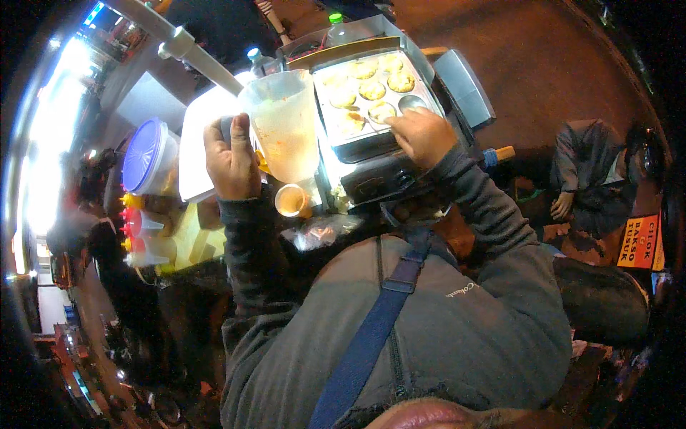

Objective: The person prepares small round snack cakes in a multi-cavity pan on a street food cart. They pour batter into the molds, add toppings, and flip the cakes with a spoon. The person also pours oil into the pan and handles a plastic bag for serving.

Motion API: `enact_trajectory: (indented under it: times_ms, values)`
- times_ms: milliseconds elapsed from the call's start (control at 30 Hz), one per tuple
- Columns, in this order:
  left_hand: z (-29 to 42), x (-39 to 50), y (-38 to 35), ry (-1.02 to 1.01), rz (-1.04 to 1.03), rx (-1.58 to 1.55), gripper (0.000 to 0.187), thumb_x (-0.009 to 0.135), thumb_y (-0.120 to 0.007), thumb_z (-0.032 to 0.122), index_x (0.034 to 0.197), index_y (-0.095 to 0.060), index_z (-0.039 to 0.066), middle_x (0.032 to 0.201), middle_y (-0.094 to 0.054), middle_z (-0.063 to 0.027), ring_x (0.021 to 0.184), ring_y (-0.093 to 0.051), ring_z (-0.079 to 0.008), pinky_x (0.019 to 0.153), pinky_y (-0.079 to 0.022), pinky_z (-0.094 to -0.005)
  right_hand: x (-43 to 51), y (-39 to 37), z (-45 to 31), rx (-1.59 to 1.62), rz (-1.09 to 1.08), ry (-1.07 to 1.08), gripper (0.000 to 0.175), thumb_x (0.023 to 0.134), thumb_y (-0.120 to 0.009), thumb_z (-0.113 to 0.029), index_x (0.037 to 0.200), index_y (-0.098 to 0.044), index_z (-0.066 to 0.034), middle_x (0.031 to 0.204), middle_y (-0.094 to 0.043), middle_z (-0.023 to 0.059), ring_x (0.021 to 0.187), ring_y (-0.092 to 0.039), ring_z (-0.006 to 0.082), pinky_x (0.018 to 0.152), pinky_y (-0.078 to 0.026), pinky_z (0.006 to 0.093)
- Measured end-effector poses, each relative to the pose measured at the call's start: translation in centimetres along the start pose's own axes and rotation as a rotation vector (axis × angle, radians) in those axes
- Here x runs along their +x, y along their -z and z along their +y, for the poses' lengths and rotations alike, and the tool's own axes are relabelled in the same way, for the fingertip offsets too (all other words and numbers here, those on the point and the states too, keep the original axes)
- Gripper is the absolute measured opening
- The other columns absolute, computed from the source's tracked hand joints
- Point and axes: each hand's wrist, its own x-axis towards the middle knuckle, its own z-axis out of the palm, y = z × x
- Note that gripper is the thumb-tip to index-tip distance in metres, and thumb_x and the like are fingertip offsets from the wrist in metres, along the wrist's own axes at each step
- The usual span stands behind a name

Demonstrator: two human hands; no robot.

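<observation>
My left hand (234, 158) is closed round the handle of a translucent plastic pitcher (284, 128), which has orange-brown residue inside and stands upright beside the griddle. A square griddle pan with round moulds (343, 140) sits on a dark portable gas stove (380, 177). Several moulds hold pale yellow rounds of food (372, 90). My right hand (423, 137) is over the pan's near right corner, fingers pinched at the edge of a mould; a thin tool seems to be between them, but its shape is unclear. Just above those fingers is a mould with a grey, bare-looking surface (412, 102).
An orange-filled cup (292, 200) and a clear plastic bag (321, 233) lie near me. At left are a purple-lidded tub (147, 155) and squeeze bottles (140, 222). Beyond stand a blue-capped bottle (262, 63) and a green-capped bottle (336, 32). Another person (584, 171) is at right.
</observation>
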Motion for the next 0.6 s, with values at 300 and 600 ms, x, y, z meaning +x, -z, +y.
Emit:
enact_trajectory:
  times_ms: [300,600]
  values:
    - [1.5,-4.4,1.2,0.301,-0.056,-0.18,0.035,0.097,-0.06,0.029,0.111,-0.053,-0.002,0.092,-0.062,-0.0096,0.083,-0.058,-0.0125,0.073,-0.049,-0.0247,-0.7,-0.8,-1.5,-0.242,0.016,0.216,0.012,0.077,-0.057,-0.014,0.086,-0.06,-0.0078,0.07,-0.055,0.0044,0.069,-0.058,0.0228,0.06,-0.049,0.0345]
    - [2.0,-10.3,-1.2,0.046,-0.248,0.087,0.025,0.095,-0.059,0.017,0.109,-0.056,-0.003,0.1,-0.06,-0.0147,0.093,-0.058,-0.0253,0.085,-0.045,-0.0332,-0.6,0.0,-1.4,-0.191,-0.038,0.257,0.013,0.076,-0.058,-0.014,0.087,-0.059,-0.0063,0.07,-0.055,0.0048,0.072,-0.058,0.0227,0.062,-0.05,0.0351]
